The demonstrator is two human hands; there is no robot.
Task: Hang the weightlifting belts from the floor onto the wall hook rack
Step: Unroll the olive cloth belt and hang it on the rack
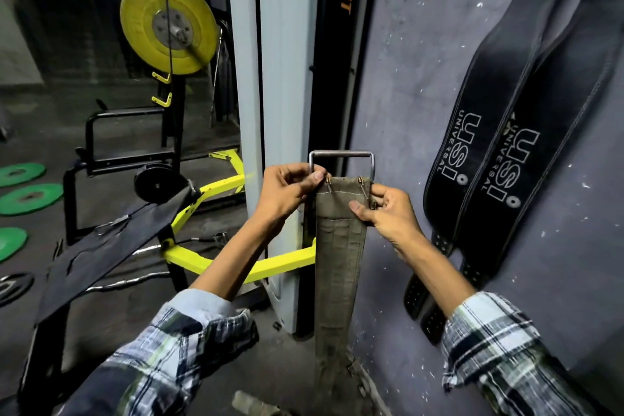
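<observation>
Dim gym corner here: a grey scuffed wall [422, 44] is being faced, with two black USI leather belts [506, 105] already hanging on it and green plates [30, 198] lying on the floor. An olive canvas belt [339, 263] is being held up by its metal buckle [341, 159], pinched tight between left hand [287, 192] and right hand [388, 209] fingers.
</observation>
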